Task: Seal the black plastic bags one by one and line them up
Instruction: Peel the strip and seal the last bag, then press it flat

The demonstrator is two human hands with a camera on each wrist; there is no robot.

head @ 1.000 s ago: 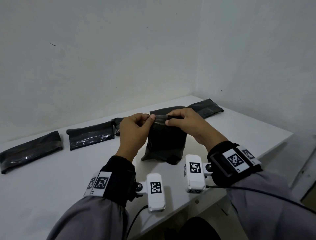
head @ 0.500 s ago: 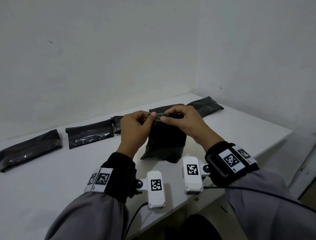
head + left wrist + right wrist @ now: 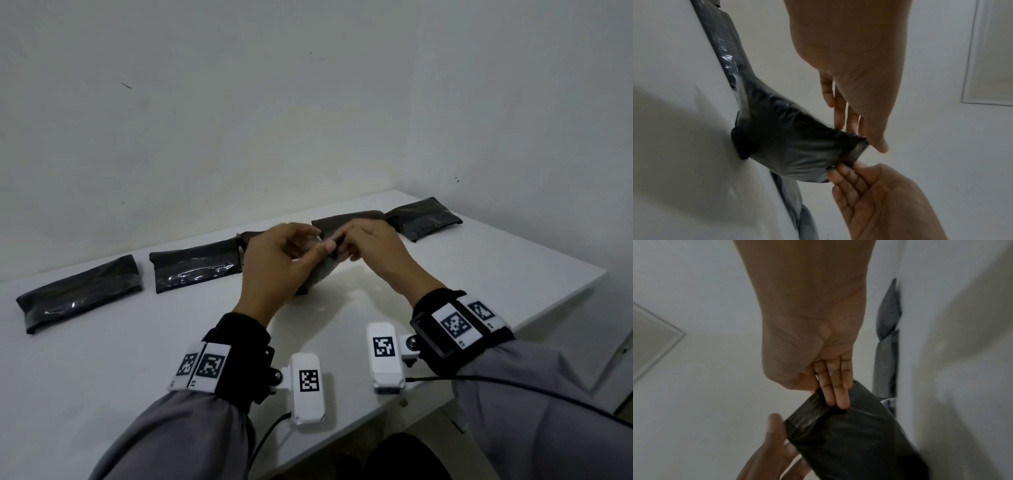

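Note:
A filled black plastic bag [image 3: 789,146] leans over, its bottom on the white table [image 3: 479,274]. In the head view the black bag [image 3: 323,274] is mostly hidden behind my left hand [image 3: 323,246]. That left hand [image 3: 863,138] pinches one end of the bag's top strip between thumb and fingers. My right hand [image 3: 828,400] pinches the other end of the strip, fingers in front and thumb behind. The two hands sit close together at the bag's mouth, right hand [image 3: 342,245] almost touching the left.
Flat black bags lie in a row along the back of the table: one at far left [image 3: 78,294], one beside it [image 3: 195,267], one behind my hands [image 3: 346,219], one at back right [image 3: 424,219]. The table's right edge [image 3: 561,298] is near.
The bag stood upright facing me; now it leans over and sits lower. My hands have come closer together along the top strip.

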